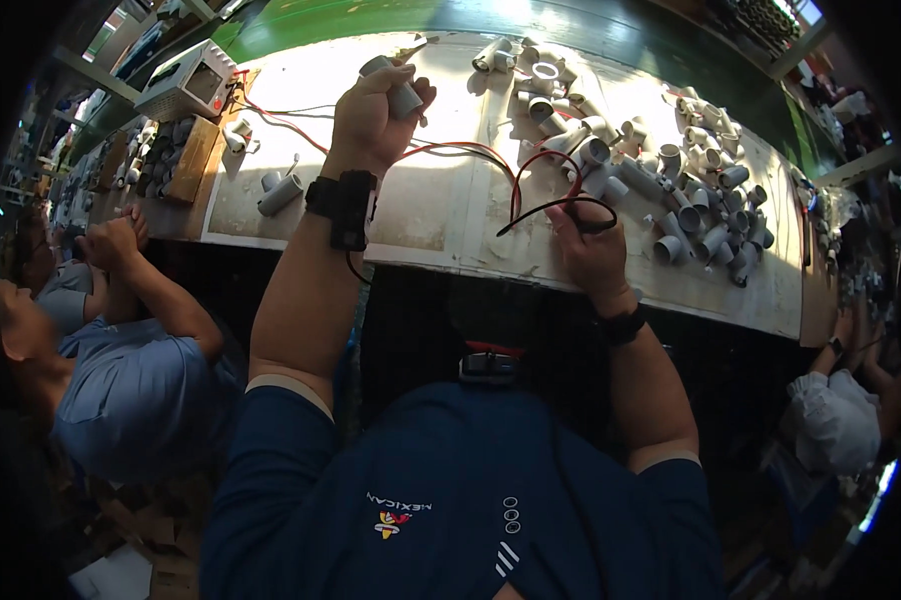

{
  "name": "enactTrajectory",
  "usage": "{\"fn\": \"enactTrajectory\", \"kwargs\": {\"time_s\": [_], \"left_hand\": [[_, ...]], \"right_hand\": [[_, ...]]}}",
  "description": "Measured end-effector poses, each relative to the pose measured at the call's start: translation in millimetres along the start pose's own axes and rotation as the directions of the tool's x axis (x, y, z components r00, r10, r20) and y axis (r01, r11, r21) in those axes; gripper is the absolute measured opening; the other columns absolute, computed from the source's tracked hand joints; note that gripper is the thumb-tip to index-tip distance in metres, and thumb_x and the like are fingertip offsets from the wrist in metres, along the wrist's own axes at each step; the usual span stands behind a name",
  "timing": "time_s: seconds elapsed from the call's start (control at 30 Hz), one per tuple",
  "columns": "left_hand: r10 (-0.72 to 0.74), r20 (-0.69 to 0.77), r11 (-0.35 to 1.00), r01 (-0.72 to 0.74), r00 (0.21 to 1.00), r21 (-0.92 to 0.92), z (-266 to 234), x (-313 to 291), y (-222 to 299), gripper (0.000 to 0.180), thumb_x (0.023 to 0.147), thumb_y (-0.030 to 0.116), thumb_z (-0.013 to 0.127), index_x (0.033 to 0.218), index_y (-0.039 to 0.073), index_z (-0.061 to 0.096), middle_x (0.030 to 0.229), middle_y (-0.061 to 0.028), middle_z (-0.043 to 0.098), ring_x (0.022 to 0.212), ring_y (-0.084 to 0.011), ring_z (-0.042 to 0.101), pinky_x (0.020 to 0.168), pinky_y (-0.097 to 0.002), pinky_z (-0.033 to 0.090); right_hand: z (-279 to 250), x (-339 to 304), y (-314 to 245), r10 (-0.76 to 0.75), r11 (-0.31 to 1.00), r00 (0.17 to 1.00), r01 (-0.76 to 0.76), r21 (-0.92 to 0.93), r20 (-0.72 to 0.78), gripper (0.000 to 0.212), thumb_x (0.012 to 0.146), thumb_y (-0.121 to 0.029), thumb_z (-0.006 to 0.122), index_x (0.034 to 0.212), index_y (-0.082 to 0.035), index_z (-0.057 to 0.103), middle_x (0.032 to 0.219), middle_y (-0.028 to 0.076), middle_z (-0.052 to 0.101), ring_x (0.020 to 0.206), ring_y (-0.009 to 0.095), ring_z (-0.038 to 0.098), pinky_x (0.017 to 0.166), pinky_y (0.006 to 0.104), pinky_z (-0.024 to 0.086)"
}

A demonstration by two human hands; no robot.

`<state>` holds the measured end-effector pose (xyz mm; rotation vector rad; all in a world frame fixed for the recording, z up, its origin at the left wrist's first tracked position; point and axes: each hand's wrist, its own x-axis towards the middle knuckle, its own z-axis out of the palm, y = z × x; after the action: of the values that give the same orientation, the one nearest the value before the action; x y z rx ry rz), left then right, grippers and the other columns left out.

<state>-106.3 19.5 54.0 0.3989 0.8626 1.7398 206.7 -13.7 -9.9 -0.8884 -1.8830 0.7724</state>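
The person's left hand (379, 112) is curled, its thumb and fingers closed round a matte grey cylinder with a smooth round wall (404, 100); the right hand (593, 250) is bent inward, its fingers gathered on thin red and black insulated leads (461, 148), though the exact pinch is too small to tell. Under both grips spreads a pale, scuffed worktop (411, 220). Just beyond and to the right of the right grip lies a broad heap of grey cylindrical parts (676, 200). Well left of the left grip stand a white metal box with a vented casing (183, 85) and, nearer, a brown wooden tray (193, 165). Nearer the body, left of that grip, lie two loose grey cylinders (283, 194). The leads cross between the grips and loop over the right fingers. The matte grey cylinder sits within the left grip, tilted, both ends showing.
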Motion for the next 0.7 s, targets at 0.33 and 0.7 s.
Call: {"fn": "enactTrajectory", "kwargs": {"time_s": [0.33,0.7], "left_hand": [[0.082,-0.058,0.988,-0.073,0.995,0.132,-64,-119,-40,0.039,0.099,0.017,0.073,0.129,0.000,0.055,0.116,-0.0097,0.062,0.098,-0.0184,0.062,0.091,-0.0327,0.054],[0.486,0.155,0.644,-0.472,0.860,0.602,-93,-192,-68,0.039,0.093,0.002,0.072,0.130,0.009,0.062,0.113,-0.0114,0.070,0.105,-0.0180,0.067,0.086,-0.0316,0.056]], "right_hand": [[21,-40,-43,0.514,0.705,0.809,-0.588,0.395,0.285,0.019,0.101,-0.022,0.070,0.097,-0.004,0.069,0.078,0.005,0.070,0.059,0.011,0.062,0.050,0.0220,0.045],[67,-34,-62,0.468,0.601,0.790,-0.613,0.513,0.396,0.023,0.100,-0.024,0.070,0.097,-0.001,0.069,0.078,0.007,0.070,0.061,0.011,0.065,0.049,0.0218,0.048]]}}
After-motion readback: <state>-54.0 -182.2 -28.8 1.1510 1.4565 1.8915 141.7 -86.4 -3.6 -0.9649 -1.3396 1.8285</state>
